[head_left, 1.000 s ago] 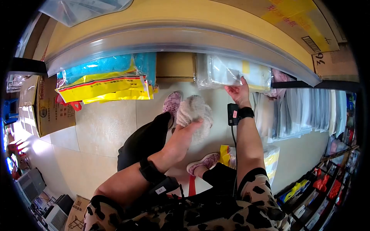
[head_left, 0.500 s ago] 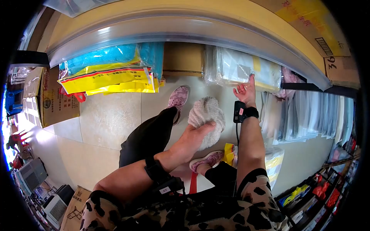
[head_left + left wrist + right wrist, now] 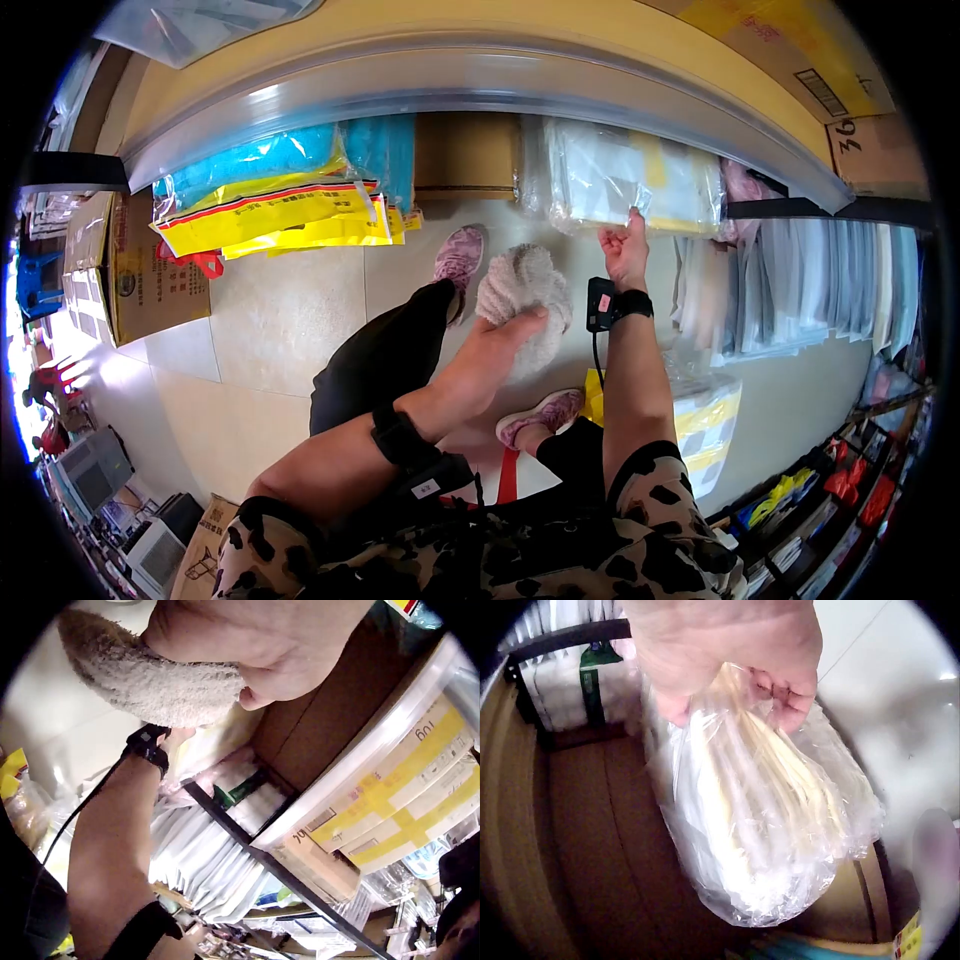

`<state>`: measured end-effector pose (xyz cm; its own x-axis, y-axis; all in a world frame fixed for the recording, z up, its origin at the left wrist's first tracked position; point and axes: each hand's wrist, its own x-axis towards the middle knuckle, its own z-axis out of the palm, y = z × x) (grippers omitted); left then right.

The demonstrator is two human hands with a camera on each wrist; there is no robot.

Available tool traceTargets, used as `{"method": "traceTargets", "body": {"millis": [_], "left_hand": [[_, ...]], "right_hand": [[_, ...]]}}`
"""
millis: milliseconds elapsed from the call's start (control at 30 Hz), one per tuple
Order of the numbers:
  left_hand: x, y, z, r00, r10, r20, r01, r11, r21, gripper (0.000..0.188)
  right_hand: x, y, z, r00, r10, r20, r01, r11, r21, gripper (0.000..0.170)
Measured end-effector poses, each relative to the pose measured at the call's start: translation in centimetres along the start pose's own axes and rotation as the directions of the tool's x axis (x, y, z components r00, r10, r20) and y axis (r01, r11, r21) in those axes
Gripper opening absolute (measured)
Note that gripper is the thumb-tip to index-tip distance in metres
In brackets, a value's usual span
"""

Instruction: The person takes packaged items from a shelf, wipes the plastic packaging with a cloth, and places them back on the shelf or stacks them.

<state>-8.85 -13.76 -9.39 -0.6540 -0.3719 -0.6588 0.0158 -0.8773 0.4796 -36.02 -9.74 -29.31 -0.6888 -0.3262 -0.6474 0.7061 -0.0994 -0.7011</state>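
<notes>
My left hand (image 3: 490,355) grips a folded, fluffy beige-grey cloth (image 3: 522,280) above the floor, its thumb lying across the top. The cloth (image 3: 150,686) hangs below that hand in the left wrist view. At the front of the low shelf, my right hand (image 3: 625,252) holds the near edge of a stack of clear plastic-wrapped packs (image 3: 595,175). In the right wrist view, thumb and fingers pinch the bunched packs (image 3: 757,795), whose contents look white and pale yellow.
Blue packs (image 3: 250,165) and yellow packaging (image 3: 280,215) lie on the shelf to the left, with a brown carton (image 3: 465,155) between. A clear shelf edge (image 3: 480,85) runs above. White sleeves (image 3: 790,290) hang at right; a carton (image 3: 150,270) stands at left.
My right hand's fingers have gone from lying extended against the packs to pinching their near edge. The cloth stays in my left hand; the whole view has shifted slightly.
</notes>
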Motion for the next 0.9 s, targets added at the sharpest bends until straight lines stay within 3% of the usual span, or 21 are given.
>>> {"method": "traceTargets", "body": {"millis": [100,167,233,267,333,433,533,567,800,900], "left_hand": [[-0.2,-0.1,0.0,0.999,-0.030,-0.009,0.030,0.999,-0.022,0.041],[0.2,-0.5,-0.2,0.999,-0.033,-0.032,0.033,0.999,-0.011,0.042],[0.2,-0.3,0.1,0.998,-0.033,-0.057,0.032,0.999,-0.013,0.041],[0.2,-0.3,0.2,0.997,-0.033,-0.073,0.033,0.999,-0.013,0.041],[0.1,0.0,0.5,0.995,-0.044,-0.092,0.045,0.999,0.007,0.041],[0.0,-0.2,0.2,0.994,-0.058,-0.093,0.059,0.998,0.006,0.040],[0.2,-0.1,0.1,0.998,-0.025,-0.064,0.026,1.000,0.008,0.039],[0.2,-0.1,0.2,0.999,-0.015,-0.051,0.015,1.000,0.011,0.039],[0.4,0.0,-0.1,1.000,0.010,-0.017,-0.011,0.999,-0.038,0.040],[0.5,0.2,0.0,0.999,0.050,-0.003,-0.050,0.999,-0.020,0.039]], "right_hand": [[-1.4,1.1,-2.1,0.992,-0.021,0.123,0.027,0.999,-0.042,0.030],[-3.6,2.4,-3.0,0.992,-0.029,0.120,0.030,1.000,-0.005,0.029],[-5.0,4.0,-4.4,0.992,0.053,0.118,-0.057,0.998,0.037,0.041],[-4.8,4.6,-5.6,0.978,0.135,0.160,-0.141,0.990,0.029,0.051],[-6.0,4.6,-5.3,0.949,0.156,0.275,-0.195,0.973,0.121,0.058],[-6.6,4.3,-4.9,0.967,0.245,0.071,-0.250,0.965,0.079,0.061],[-5.9,3.9,-4.3,0.953,-0.007,0.302,-0.093,0.944,0.317,0.061],[-5.4,3.9,-4.0,0.963,-0.089,0.254,-0.010,0.931,0.365,0.060],[-6.2,1.3,-5.2,0.974,-0.033,0.223,-0.045,0.941,0.336,0.049],[-7.0,1.9,-6.5,0.986,-0.073,0.147,0.013,0.927,0.375,0.047]]}}
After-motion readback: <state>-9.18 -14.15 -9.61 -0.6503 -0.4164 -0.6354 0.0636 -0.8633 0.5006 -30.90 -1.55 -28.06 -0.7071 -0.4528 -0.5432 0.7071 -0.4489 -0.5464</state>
